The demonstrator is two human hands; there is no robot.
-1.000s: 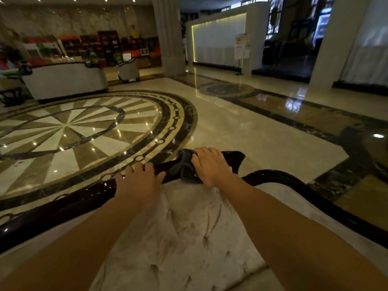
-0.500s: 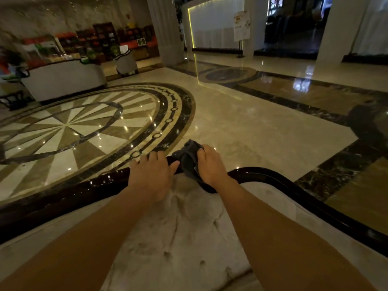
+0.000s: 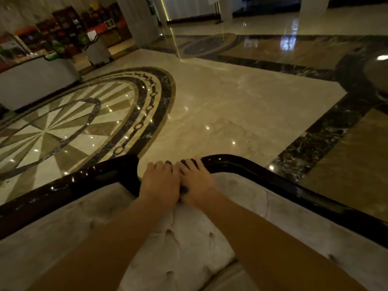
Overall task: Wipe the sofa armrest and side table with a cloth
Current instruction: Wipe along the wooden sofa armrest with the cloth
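The sofa has a glossy dark wooden rail (image 3: 262, 175) curving around pale tufted upholstery (image 3: 184, 234). My two hands lie side by side on the top of this rail. My right hand (image 3: 196, 180) presses down on a dark grey cloth (image 3: 184, 189); only small bits of the cloth show between and under the fingers. My left hand (image 3: 160, 183) rests flat right next to it, touching the right hand, fingers over the rail. Whether the left hand also holds cloth is hidden. No side table is in view.
Beyond the rail lies polished marble floor (image 3: 231, 106) with a round starburst inlay (image 3: 69, 127) at left and dark border strips (image 3: 315, 141) at right. A white sofa (image 3: 35, 80) and display shelves (image 3: 69, 24) stand far back left; a column (image 3: 142, 17) rises behind.
My hands have come together until they touch, and the cloth is now almost fully covered by them. The camera has tilted down and moved nearer the rail.
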